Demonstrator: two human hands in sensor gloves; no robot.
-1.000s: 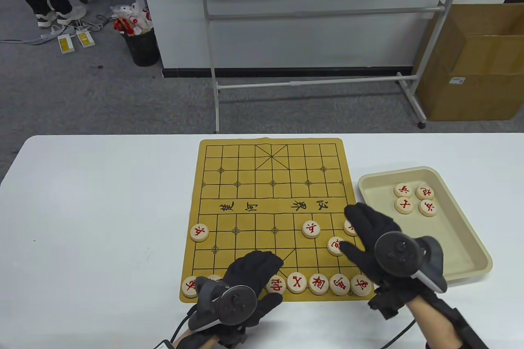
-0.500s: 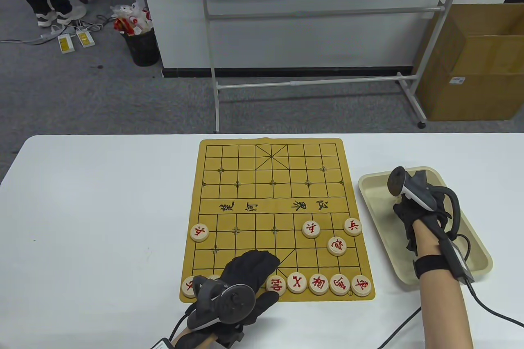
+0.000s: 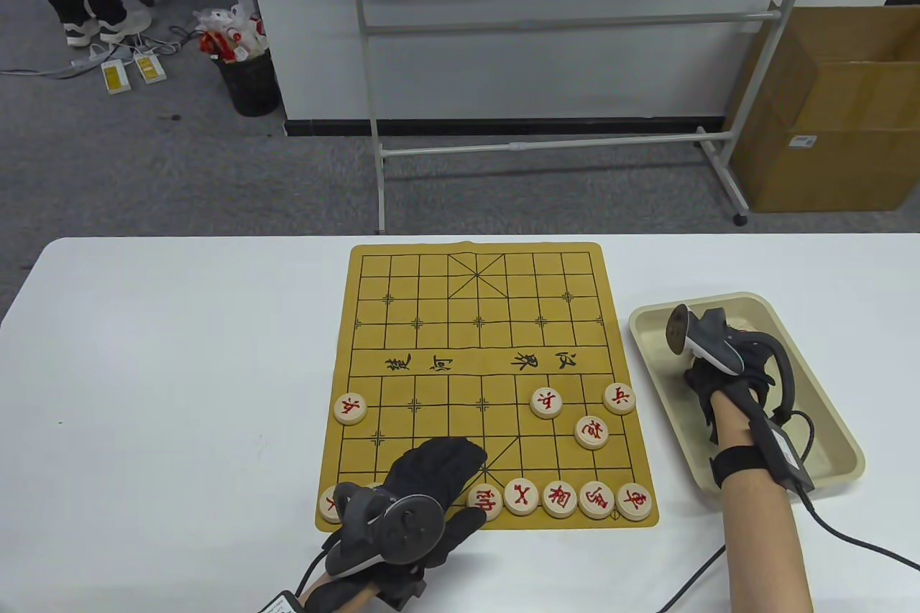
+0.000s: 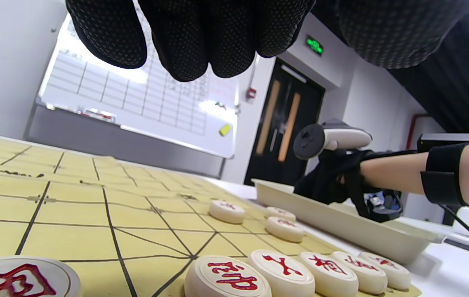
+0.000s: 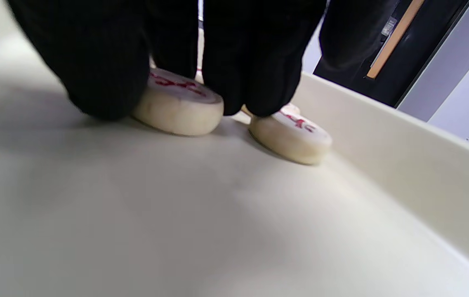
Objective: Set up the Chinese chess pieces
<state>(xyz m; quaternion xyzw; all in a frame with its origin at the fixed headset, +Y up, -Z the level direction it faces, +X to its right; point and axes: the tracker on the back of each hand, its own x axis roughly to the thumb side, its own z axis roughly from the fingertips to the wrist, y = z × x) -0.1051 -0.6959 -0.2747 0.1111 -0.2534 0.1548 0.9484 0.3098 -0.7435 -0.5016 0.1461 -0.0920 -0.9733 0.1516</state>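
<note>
The yellow board (image 3: 431,325) lies mid-table. Red-lettered wooden pieces stand in its near row (image 3: 559,498); three soldiers (image 3: 546,402) and a cannon (image 3: 591,432) stand further up. My right hand (image 3: 708,372) reaches down into the beige tray (image 3: 665,354). In the right wrist view its thumb (image 5: 102,74) and fingers (image 5: 255,62) pinch a piece (image 5: 176,109) that lies on the tray floor. A second piece (image 5: 290,138) lies beside it. My left hand (image 3: 449,480) rests flat on the board's near row, empty, and covers some pieces there.
The tray sits right of the board, near the table's right end. The near-row pieces also show in the left wrist view (image 4: 283,268), with the tray (image 4: 341,231) behind them. A whiteboard stand (image 3: 575,146) and a cardboard box (image 3: 834,117) stand beyond the table.
My right hand has left the board's right side, moved into the tray and settled its fingers onto a piece there. My left hand has barely moved.
</note>
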